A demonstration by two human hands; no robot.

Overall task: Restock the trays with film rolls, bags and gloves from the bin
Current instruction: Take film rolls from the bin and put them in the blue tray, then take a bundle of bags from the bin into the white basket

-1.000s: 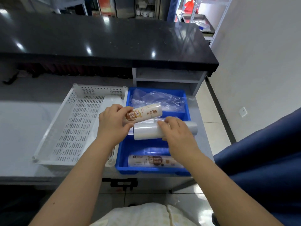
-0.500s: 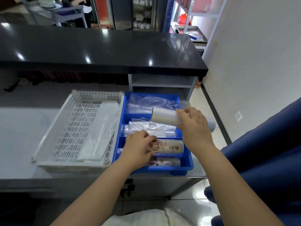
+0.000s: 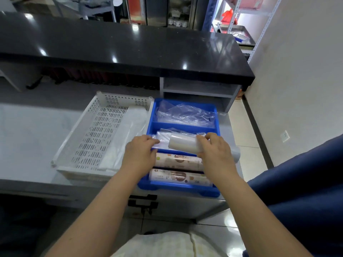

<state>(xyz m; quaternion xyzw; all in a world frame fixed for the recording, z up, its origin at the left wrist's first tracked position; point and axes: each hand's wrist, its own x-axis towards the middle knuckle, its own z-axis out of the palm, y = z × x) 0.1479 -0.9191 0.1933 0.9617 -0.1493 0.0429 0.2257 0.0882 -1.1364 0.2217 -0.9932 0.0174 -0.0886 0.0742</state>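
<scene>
A blue divided tray [image 3: 181,190] sits on the grey counter. Its far compartment holds crumpled clear bags [image 3: 184,114]. The middle compartment holds flat clear plastic [image 3: 163,139]. Two labelled film rolls [image 3: 179,162] lie side by side in the near compartment. My right hand [image 3: 216,154] grips a plain white film roll [image 3: 182,143] just above the middle compartment. My left hand [image 3: 140,154] rests at the tray's left edge, its fingertips on the clear plastic by the roll's left end.
A white perforated bin [image 3: 89,138] stands left of the blue tray with a folded clear plastic pack [image 3: 128,138] along its right side. A black raised countertop [image 3: 120,45] runs behind. The counter's edge and tiled floor [image 3: 246,145] lie to the right.
My left hand has let go of the labelled roll, now lying in the near compartment, and moved up to the middle compartment. My right hand has lowered the white roll toward that compartment.
</scene>
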